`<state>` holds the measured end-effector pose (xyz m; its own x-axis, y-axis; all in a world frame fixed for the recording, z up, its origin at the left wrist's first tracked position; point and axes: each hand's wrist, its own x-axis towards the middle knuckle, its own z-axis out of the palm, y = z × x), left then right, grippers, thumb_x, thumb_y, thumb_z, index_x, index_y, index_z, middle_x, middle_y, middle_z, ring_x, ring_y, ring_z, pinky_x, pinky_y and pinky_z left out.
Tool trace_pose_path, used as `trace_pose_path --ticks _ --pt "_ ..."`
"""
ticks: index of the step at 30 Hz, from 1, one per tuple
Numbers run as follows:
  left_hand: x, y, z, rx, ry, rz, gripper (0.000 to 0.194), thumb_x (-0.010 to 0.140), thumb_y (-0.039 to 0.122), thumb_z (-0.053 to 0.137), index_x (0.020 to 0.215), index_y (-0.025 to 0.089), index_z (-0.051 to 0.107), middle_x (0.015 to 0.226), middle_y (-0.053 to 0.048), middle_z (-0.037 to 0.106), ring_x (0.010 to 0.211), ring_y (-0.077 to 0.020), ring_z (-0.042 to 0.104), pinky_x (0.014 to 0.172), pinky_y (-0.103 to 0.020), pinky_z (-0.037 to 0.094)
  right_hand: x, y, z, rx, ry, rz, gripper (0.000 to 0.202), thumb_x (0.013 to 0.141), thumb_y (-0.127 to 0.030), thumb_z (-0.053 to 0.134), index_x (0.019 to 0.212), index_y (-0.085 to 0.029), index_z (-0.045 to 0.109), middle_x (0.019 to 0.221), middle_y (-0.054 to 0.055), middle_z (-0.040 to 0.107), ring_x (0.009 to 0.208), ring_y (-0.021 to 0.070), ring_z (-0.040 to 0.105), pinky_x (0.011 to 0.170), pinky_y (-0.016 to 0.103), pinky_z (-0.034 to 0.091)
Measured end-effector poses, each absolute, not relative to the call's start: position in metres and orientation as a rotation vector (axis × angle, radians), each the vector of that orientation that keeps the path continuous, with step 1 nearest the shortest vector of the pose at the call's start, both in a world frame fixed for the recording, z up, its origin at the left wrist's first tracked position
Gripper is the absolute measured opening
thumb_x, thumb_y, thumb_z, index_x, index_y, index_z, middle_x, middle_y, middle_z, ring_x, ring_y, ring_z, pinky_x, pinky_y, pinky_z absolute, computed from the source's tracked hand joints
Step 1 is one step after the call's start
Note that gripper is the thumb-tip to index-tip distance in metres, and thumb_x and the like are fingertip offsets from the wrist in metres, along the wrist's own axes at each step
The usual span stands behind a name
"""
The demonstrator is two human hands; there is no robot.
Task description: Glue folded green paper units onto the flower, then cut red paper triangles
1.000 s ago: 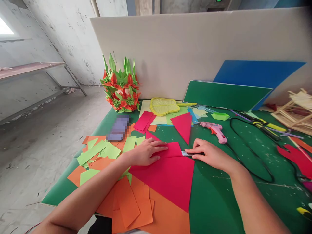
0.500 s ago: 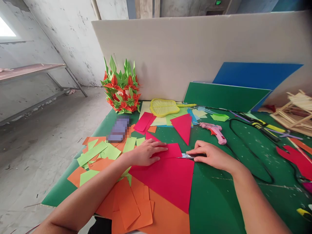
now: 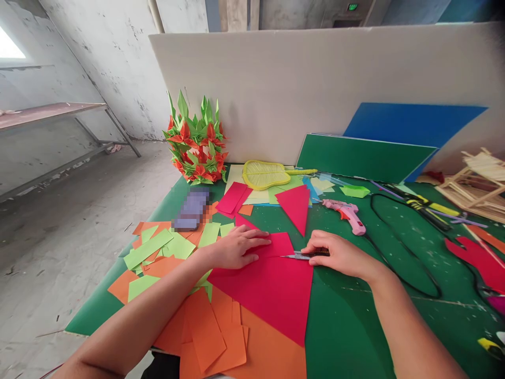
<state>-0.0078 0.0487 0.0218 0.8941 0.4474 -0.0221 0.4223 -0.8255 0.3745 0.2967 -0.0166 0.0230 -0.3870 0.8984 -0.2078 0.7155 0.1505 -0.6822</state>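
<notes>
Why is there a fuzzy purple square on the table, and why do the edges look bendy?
Head view: the purple patch is blocked into coarse pixels, so what lies under it cannot be told; the wide lens bends the white board and stretches the forearms near the bottom edge; the left hand, right hand and red paper are sharp, under soft, even daylight with faint shadows.

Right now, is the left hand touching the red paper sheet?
Touching. The head view shows the left hand lying flat on the red paper sheet, fingers spread over its upper fold, with no gap visible.
</notes>
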Motion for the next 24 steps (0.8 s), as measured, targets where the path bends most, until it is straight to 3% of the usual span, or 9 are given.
trace_pose_path --ticks 24 --pt "-0.0087 0.0499 0.0191 2.681 0.615 0.139 0.046 0.094 0.035 0.044 0.14 0.036 0.042 0.146 -0.001 0.044 0.117 -0.0258 0.048 0.102 -0.042 0.035 0.2913 -0.0226 0.0314 -1.575 -2.199 1.097 0.019 0.081 -0.039 0.062 0.091 -0.026 0.072 0.094 0.004 0.057 0.081 0.019 0.057 0.069 0.03 0.044"
